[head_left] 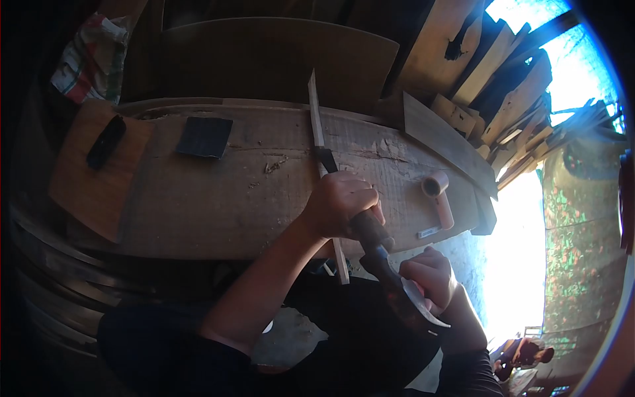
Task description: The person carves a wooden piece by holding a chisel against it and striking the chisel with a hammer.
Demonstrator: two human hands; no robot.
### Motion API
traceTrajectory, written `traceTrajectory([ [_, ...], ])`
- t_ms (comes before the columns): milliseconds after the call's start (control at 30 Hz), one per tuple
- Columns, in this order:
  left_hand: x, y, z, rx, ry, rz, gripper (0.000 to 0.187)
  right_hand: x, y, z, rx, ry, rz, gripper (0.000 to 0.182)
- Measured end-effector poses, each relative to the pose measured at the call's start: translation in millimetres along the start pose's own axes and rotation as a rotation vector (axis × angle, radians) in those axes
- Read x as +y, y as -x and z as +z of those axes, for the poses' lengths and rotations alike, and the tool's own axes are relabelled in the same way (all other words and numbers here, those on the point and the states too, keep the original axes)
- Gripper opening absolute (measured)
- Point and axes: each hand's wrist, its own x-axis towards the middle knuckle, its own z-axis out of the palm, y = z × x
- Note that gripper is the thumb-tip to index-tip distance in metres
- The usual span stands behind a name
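A long dark tool (375, 257) slants across the front of the bench, with a shiny curved metal piece (423, 306) at its near end. My left hand (345, 204) is closed around its upper part. A dark tip (326, 159) sticks out beyond that hand, against a narrow wooden strip (316, 119). The strip runs under my left hand and past the bench's near edge. Beside the curved metal, my right hand (431, 278) is closed on the tool's near end; its fingers are partly hidden. The exact kind of tool cannot be made out.
On the wooden bench (218, 218) lie a dark square sheet (205, 137), a curved board (99, 178) with a black block (106, 142), a pinkish pipe fitting (442, 198) and wood shavings (274, 164). Boards (503, 99) lean at the back right. Another person (522, 354) is far off.
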Motion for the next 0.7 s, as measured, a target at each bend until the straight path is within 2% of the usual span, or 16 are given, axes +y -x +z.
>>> traceTrajectory([
  [67,1,5,7,-0.032,0.001,0.022,0.021,4,-1,4,-0.024,-0.065,-0.016,0.068],
  [133,7,8,9,-0.066,-0.004,0.042,0.020,6,-4,11,0.000,-0.198,0.087,0.069],
  [167,11,7,8,-0.090,-0.007,0.044,0.019,9,-3,11,0.005,-0.198,0.082,0.069],
  [233,16,2,8,-0.119,-0.006,0.043,0.018,11,3,11,0.050,-0.189,-0.055,0.070],
  [367,16,-2,12,-0.119,0.057,0.007,0.018,10,7,14,0.124,-0.200,-0.031,0.071],
  [467,10,-5,11,-0.150,0.058,0.012,0.021,12,11,13,0.085,-0.179,0.075,0.072],
  [700,-2,-14,12,-0.085,-0.003,-0.068,0.019,14,13,13,0.100,-0.141,0.041,0.074],
])
